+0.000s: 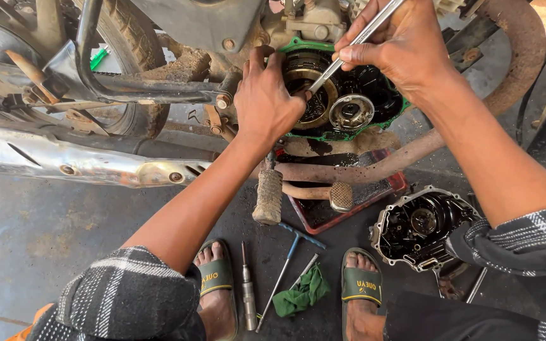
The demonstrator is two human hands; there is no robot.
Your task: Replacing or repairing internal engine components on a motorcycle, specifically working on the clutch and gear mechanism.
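Grease and oil everywhere, seen from the head camera looking down past the person's knees: a motorcycle stands with its side cover off, and the open engine case [342,95], ringed by a green gasket, shows a dark, oily clutch assembly [311,98] with a brass-coloured ring. The left hand [266,101] is pressed against the left edge of that assembly, fingers curled round its rim, apparently steadying it. The right hand [399,44] is closed tight round a long steel tool [355,41], whose shaft slants down and left from the grip so its tip meets the clutch face just beside the left hand's fingertips. That tool looks stiff and fairly light, but likely slick with oil, so a hold high on the shaft, as now, seems sound; the clutch looks heavy, rigid and slippery. Below the case a red drip tray [399,184] catches oil under the rusty exhaust pipe [412,151]. On the floor lie the removed engine cover [421,224], a blue T-handle wrench [289,262], a green rag [301,292] and a steel driver [248,293], between sandalled feet
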